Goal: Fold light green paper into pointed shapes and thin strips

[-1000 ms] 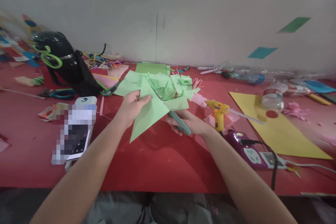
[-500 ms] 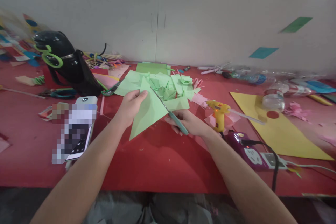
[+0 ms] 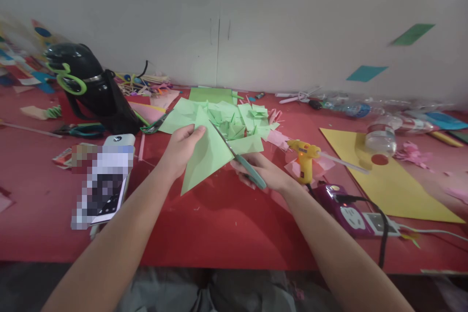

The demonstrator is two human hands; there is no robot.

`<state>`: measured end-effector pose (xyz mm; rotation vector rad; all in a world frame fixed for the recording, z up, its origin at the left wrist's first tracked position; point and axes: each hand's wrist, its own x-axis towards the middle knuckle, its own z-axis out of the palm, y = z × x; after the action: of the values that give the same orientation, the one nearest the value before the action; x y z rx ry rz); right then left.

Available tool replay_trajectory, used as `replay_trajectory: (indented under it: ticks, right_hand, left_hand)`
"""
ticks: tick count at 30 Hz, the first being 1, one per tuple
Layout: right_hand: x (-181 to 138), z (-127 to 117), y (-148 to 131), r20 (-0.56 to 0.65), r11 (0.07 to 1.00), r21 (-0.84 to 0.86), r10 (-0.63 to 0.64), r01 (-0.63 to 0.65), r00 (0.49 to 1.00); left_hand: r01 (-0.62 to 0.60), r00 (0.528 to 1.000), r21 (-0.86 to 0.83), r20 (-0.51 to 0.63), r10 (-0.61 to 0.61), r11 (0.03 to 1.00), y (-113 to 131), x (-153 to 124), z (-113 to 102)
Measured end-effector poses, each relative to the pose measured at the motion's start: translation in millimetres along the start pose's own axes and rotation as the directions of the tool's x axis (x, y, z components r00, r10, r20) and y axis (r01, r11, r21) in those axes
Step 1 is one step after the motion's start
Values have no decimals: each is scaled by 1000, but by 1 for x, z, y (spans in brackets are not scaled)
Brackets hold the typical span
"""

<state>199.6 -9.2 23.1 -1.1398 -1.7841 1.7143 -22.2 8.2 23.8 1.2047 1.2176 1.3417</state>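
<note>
A pale green triangle of paper is pinched by my left hand, thumb on top and fingers behind it. My right hand grips the scissors, whose grey-green handle shows while part of it is hidden by the fingers. The scissor blades lie along the paper's right edge, pointing up and away to the left. Just beyond both hands lies a heap of cut and folded light green paper.
At left stand a phone and a black bottle. On the right are a yellow glue gun, a purple power strip with cords, yellow paper and a clear plastic bottle. The red table ends near my lap.
My right hand and the scissor handle have shifted slightly right and down. The left hand and the paper stay almost in place.
</note>
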Motion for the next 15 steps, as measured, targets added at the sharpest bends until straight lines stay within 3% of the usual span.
replay_trajectory:
  ticks: [8, 15]
  right_hand:
    - [4, 2, 3, -13, 993, 118, 2, 0, 1000]
    - [5, 5, 1, -2, 995, 98, 35, -34, 999]
  left_hand:
    - [89, 990, -18, 111, -87, 996, 1, -4, 4]
    - [126, 974, -39, 193, -116, 991, 1, -4, 4]
